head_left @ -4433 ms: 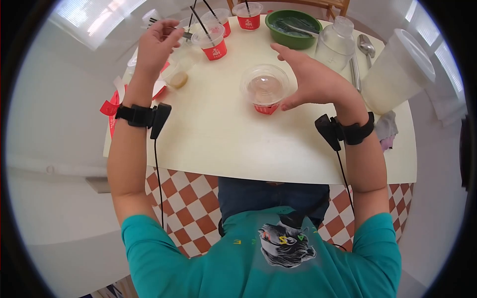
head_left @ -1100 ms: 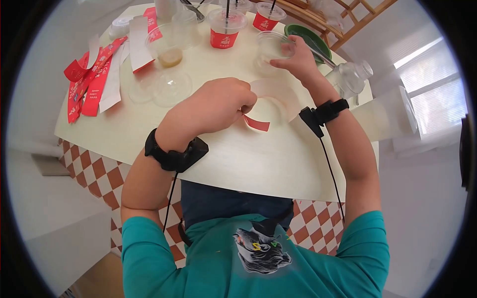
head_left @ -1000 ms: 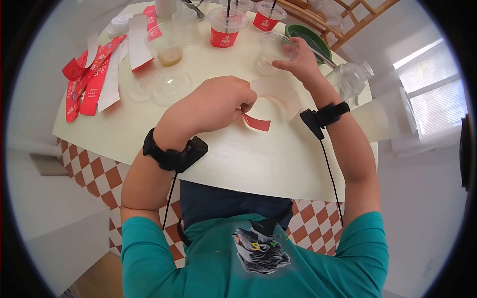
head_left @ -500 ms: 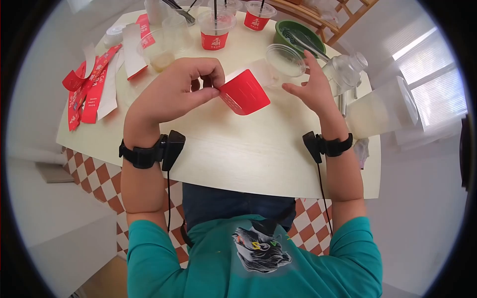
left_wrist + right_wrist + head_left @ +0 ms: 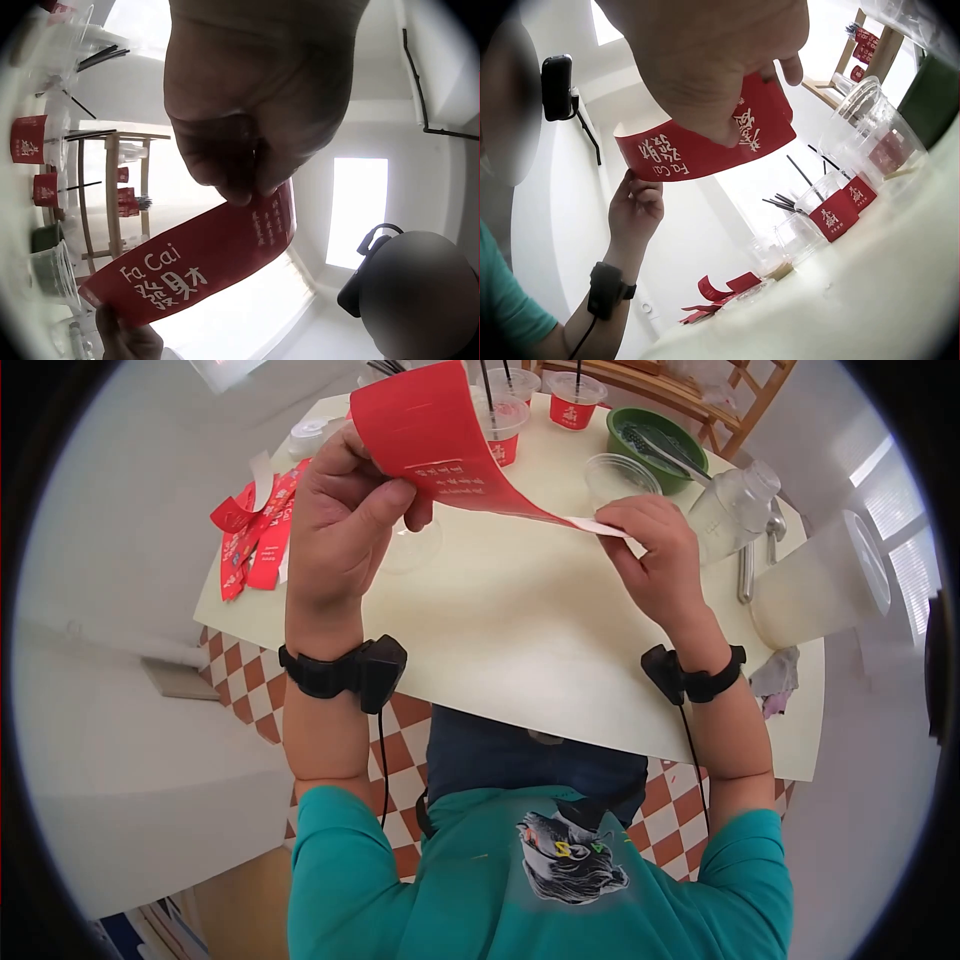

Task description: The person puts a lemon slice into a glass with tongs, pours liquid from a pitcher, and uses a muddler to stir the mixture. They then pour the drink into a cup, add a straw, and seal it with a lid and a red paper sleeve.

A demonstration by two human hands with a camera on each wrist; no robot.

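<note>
A long red paper cup sleeve (image 5: pixel 450 450) is stretched between my two hands above the table. My left hand (image 5: pixel 345 530) pinches its left end between thumb and fingers. My right hand (image 5: pixel 660 550) pinches the other end, where the pale inner side shows. In the left wrist view white lettering runs along the sleeve (image 5: pixel 202 259), and it looks nearly flat. The right wrist view shows the sleeve (image 5: pixel 705 157) curving below the hand. Just beyond my right hand stands a clear plastic cup (image 5: pixel 622 478).
Red-banded cups (image 5: pixel 575 402) with black straws stand at the back. A green bowl (image 5: pixel 655 445), a clear bottle (image 5: pixel 730 510) and a large translucent jug (image 5: pixel 820 585) line the right. Loose red sleeves (image 5: pixel 262 540) lie at left, and a grey cloth (image 5: pixel 778 672) near the right edge.
The left hand has raised the red sleeve and turned it outward. The right hand, earlier open beside the clear cup, now pinches the sleeve's other end.
</note>
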